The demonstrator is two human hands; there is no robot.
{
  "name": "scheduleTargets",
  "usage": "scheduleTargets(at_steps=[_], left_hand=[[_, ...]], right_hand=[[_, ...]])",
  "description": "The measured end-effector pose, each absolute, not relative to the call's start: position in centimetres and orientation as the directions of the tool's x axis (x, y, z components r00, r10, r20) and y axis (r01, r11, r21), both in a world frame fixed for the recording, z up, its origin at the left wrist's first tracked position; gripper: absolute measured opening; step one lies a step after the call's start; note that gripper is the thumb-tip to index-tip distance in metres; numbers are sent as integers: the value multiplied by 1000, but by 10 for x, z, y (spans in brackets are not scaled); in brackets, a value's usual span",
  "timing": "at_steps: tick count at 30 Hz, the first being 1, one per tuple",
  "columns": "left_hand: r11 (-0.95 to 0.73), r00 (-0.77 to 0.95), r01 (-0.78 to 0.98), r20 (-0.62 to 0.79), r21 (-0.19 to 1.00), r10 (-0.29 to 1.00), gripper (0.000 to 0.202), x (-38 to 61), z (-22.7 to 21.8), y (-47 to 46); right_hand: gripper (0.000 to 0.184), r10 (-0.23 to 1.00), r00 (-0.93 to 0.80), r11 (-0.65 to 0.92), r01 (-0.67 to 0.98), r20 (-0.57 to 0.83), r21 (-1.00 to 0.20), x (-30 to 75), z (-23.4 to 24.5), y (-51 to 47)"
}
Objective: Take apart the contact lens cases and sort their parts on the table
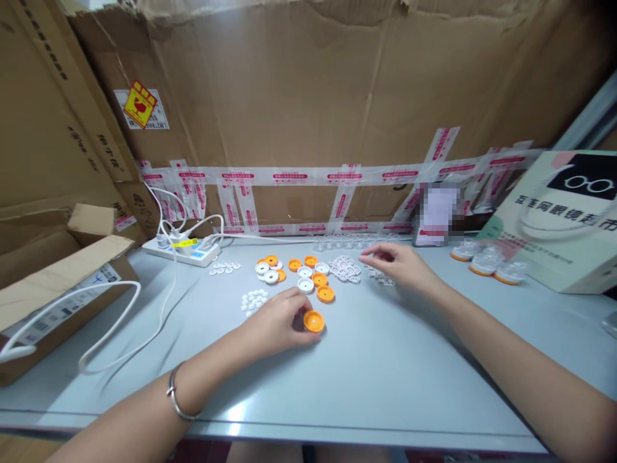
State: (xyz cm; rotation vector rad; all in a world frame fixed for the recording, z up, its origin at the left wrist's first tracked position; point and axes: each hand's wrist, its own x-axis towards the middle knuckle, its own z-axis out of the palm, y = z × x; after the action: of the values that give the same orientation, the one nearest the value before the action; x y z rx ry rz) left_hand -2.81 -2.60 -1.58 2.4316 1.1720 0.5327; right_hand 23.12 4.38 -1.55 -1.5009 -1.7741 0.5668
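Note:
My left hand [284,319] holds a round orange cap [313,321] between thumb and fingers, down at the table, its hollow side facing up. A small pale spot shows at the cap's centre. My right hand [398,263] is over a pile of small white plastic pieces [382,276], fingers stretched to the left and slightly apart, with nothing visible in them. A second pile of the same white pieces [344,269] lies just left of the fingertips. Between the hands stand several orange caps [326,294] and white caps [305,285].
Small white discs [254,299] and clear discs [224,267] lie on the left. Clear parts [347,242] line the back. Assembled orange-and-clear pieces [482,260], a phone [436,215] and a paper bag [563,225] stand right. A power strip [186,251] and carton [67,289] are left.

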Motion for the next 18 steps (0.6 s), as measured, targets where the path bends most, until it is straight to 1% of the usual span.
scheduleTargets(at_steps=[2,5,7,9,11,14,18], left_hand=[[-549,541,659,183,514,821,17,-26,-21,-23],[-519,490,672,208,528,847,20,-22,-28,-18],[-517,484,673,214,529,849,26,-20,-31,-15],[-520,486,669,216,531,847,32,-19,-33,-13],[-526,491,665,220,531,843,33,-19,-34,-12],[-548,511,647,232,530,828,27,-20,-36,-12],[-556,530,616,229,558,817,21,-22,-36,-12]], right_hand=[[37,950,-210,311,592,231,-744,210,-13,27],[32,863,-453,459,520,223,-720,180,-17,6],[32,816,-539,510,498,210,-702,167,-23,-1],[33,807,-561,504,490,185,-712,161,-29,-4],[31,816,-555,475,482,163,-736,160,-32,-3],[25,823,-545,468,488,161,-737,162,-31,0],[21,795,-569,530,482,211,-697,164,-31,0]])
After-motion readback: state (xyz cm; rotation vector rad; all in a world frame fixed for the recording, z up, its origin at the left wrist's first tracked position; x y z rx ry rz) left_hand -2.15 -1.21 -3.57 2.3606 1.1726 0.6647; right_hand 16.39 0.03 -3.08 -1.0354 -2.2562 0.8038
